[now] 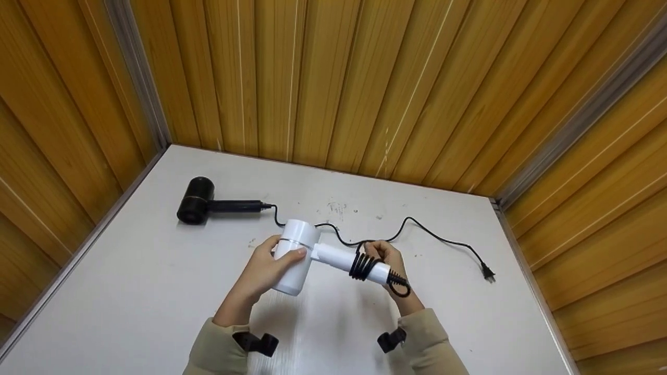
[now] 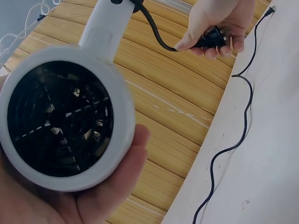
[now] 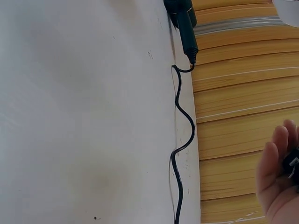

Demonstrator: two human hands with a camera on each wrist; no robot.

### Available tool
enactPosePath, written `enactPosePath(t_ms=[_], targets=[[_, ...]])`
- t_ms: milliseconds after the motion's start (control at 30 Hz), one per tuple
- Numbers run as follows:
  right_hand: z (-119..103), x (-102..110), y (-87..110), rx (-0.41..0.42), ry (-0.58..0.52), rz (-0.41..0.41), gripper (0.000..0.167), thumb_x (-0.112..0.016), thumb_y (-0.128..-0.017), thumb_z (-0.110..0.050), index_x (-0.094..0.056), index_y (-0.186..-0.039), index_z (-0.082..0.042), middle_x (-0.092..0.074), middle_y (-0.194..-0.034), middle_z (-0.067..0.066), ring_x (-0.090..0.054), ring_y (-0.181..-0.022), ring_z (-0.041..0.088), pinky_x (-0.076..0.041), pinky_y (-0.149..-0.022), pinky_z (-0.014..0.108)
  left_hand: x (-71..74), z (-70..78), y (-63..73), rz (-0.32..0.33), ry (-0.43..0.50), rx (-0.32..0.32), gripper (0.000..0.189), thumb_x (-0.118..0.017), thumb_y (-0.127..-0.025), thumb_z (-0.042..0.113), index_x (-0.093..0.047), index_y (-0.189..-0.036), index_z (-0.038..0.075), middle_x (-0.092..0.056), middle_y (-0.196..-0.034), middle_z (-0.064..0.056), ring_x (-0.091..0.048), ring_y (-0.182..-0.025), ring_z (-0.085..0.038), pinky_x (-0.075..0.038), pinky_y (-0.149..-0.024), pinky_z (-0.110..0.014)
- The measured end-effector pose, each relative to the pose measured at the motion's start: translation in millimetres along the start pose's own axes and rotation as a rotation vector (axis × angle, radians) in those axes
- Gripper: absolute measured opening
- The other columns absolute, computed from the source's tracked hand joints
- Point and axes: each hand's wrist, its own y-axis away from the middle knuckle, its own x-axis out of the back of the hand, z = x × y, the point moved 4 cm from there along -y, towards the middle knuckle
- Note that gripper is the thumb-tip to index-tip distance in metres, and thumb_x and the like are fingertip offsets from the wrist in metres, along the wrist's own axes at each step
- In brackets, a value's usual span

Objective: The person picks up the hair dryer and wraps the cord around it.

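Observation:
A white hair dryer [image 1: 296, 233] is raised above the table, its barrel gripped by my left hand [image 1: 267, 266] with the thumb across the near side. Its round black grille [image 2: 60, 119] faces the left wrist camera. The black cord [image 1: 360, 266] is wound several times round the handle. Behind that handle, my right hand [image 1: 390, 253] holds the cord's black plug [image 2: 212, 38] in curled fingers; the metal prongs show in the left wrist view. In the right wrist view, only part of the right hand [image 3: 275, 179] and the plug appears.
A black hair dryer [image 1: 197, 200] lies at the back left of the white table [image 1: 156, 291]. Its wavy cord [image 1: 443, 239] runs rightward behind my hands to a plug [image 1: 488, 272]. Wood-patterned walls [image 1: 338, 78] enclose the table at the back and both sides.

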Motion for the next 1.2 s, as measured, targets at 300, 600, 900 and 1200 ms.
enactPosePath(t_ms=[300,600,900,1200], targets=[[-3.6,12.1,-2.9,0.042,0.128,-0.056,0.02,-0.058,-0.093,-0.011,-0.056,-0.086,0.008,-0.048,-0.061,-0.003,-0.043,-0.05,0.005,-0.038,-0.047,0.017,-1.3,-1.4,0.3,-0.079,-0.061,-0.035,0.06,-0.071,-0.082,0.034,-0.051,-0.129,0.002,-0.063,-0.103,-0.016,-0.064,-0.078,-0.023,-0.054,-0.063,-0.037],[-18.5,23.0,-3.4,0.092,0.228,-0.081,0.015,-0.062,-0.091,-0.014,-0.061,-0.084,0.0,-0.048,-0.063,-0.001,-0.044,-0.051,0.006,-0.039,-0.049,0.019,-1.3,-5.3,-0.8,-0.13,-0.105,-0.044,0.065,-0.073,-0.08,0.036,-0.05,-0.132,0.003,-0.063,-0.099,-0.017,-0.064,-0.076,-0.022,-0.054,-0.062,-0.035],[-27.3,28.2,-3.3,0.113,0.265,-0.068,0.011,-0.065,-0.088,-0.011,-0.062,-0.081,-0.003,-0.049,-0.063,-0.002,-0.043,-0.051,0.004,-0.037,-0.049,0.017,-1.6,-5.2,-1.5,-0.082,-0.218,-0.073,0.07,-0.075,-0.076,0.039,-0.05,-0.133,0.006,-0.065,-0.101,-0.014,-0.064,-0.077,-0.021,-0.053,-0.064,-0.034],[-64.2,19.6,12.0,0.145,0.292,-0.084,0.01,-0.062,-0.089,-0.005,-0.06,-0.081,0.001,-0.047,-0.063,-0.003,-0.041,-0.052,0.001,-0.037,-0.049,0.016,0.7,-8.9,-3.2,-0.015,-0.33,-0.06,0.073,-0.075,-0.074,0.045,-0.051,-0.134,0.011,-0.066,-0.1,-0.011,-0.063,-0.078,-0.02,-0.052,-0.062,-0.034]])
